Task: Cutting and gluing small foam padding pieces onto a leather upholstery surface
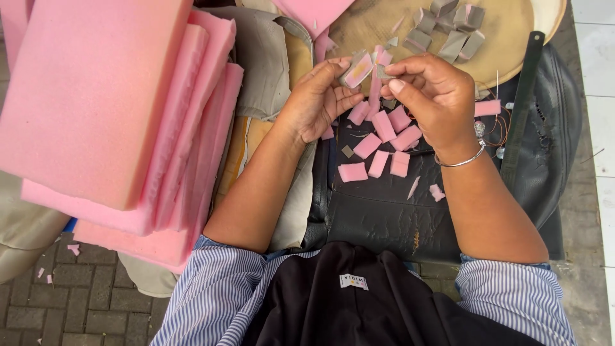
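Wrapping small foam blocks by hand

Pinching a small pink foam block with a grey covering (356,69) between thumb and fingertips, the left hand (317,102) was closed on the piece and held it up just above the work surface. The right hand (430,96) met it from the other side, its thumb and forefinger pressed together on a thin pink foam strip (375,86) that hung down between the two hands. Both grips looked light, at the fingertips only, which I judged right for foam this soft: squeezing harder would dent the block and skew the covering. Keeping the piece close over the lap also seemed wise, so any dropped scrap would land among the others.

Below the hands, a scatter of small cut pink foam blocks (382,146) lay on a black leather-like seat cushion (384,211), a few touching, most just apart. Beyond the hands, a pile of finished grey-covered pieces (448,29) rested on a round woven tray (506,38). A long dark metal ruler (522,102) lay along the cushion's right side. A silver bangle (462,160) circled the right wrist. Well to the left, a stack of thick pink foam sheets (109,109) leaned over the paved ground.
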